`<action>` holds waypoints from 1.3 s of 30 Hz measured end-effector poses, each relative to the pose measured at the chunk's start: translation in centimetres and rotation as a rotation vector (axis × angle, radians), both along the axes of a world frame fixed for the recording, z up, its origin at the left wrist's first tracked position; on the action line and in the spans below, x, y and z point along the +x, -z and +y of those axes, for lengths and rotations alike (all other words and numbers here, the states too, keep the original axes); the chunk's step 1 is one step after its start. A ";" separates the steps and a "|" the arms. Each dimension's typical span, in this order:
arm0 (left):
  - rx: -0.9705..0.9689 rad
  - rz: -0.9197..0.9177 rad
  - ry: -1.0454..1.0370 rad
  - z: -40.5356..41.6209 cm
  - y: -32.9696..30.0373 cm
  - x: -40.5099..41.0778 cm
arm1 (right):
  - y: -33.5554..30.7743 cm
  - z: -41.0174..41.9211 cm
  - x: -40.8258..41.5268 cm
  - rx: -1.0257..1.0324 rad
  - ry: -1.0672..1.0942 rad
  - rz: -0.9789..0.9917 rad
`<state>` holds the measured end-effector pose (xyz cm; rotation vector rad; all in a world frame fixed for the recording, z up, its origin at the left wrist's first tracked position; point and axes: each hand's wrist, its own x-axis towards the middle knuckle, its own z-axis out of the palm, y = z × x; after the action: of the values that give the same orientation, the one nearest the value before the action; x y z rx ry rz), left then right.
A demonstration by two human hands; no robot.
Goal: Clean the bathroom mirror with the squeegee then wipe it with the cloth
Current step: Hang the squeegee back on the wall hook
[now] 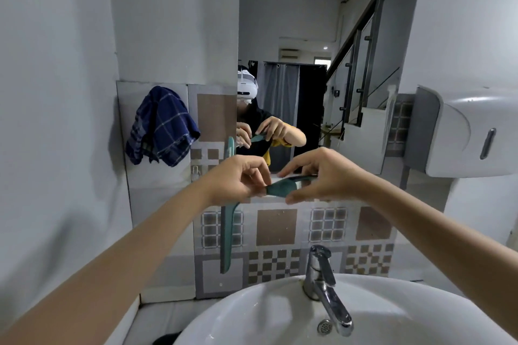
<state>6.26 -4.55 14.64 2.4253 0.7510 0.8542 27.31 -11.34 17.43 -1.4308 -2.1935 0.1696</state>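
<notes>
- White walls and patterned grey-and-brown tiles frame the scene, with a white basin [252, 314] and chrome tap [325, 286] right below the hands.
- Up front, the mirror [308, 36] fills the upper middle, reflecting a person with both hands raised in front of the chest.
- Both hands are on the teal squeegee [280, 186] now, held up just before the mirror's lower edge.
- Left hand [238, 179] has its fingers curled in, pinching the handle where it bends; the long teal part hangs down from that grip past the tiles.
- Right hand [328, 176] pinches the other end, thumb beneath and fingers over the top, so the tool bridges the gap between the two hands.
- Whether the blade touches the glass, I cannot tell from here.
- My read: this is the squeegee stage, early or mid-way; no streaks or water show on the glass to judge how much is done.
- Over on the left wall, the blue checked cloth [159, 126] hangs well apart from both hands, untouched, so the wiping stage looks still to come.
</notes>
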 end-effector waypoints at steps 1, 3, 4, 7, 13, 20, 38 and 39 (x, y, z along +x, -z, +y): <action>-0.004 -0.019 -0.017 0.1 0.2 -0.5 | -0.7 0.2 0.1 -0.014 -0.002 0.055; -0.021 -0.086 -0.062 0.3 0.8 -1.5 | -2.0 1.0 0.3 -0.040 0.003 0.234; -0.032 -0.133 -0.083 0.4 1.2 -2.0 | -2.3 1.5 0.2 -0.044 0.002 0.330; -0.093 -0.318 -0.087 0.5 2.6 -3.3 | -2.0 3.5 -1.3 -0.043 -0.024 0.560; -0.155 -0.527 -0.212 1.9 6.8 -5.7 | 0.6 8.8 -7.2 -0.059 -0.096 0.819; -0.065 -0.662 -0.435 4.7 9.9 -8.6 | 3.4 14.6 -12.6 -0.067 -0.136 0.728; -0.178 -0.624 -0.565 7.9 16.2 -8.9 | 9.5 19.6 -15.2 -0.081 -0.003 0.428; -0.181 -0.611 -0.569 8.0 16.2 -8.9 | 9.2 19.5 -15.1 -0.069 -0.007 0.376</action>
<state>-2.68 3.49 -1.56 1.6470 1.2074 1.5624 12.17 8.18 8.19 -1.3042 -1.8995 0.4805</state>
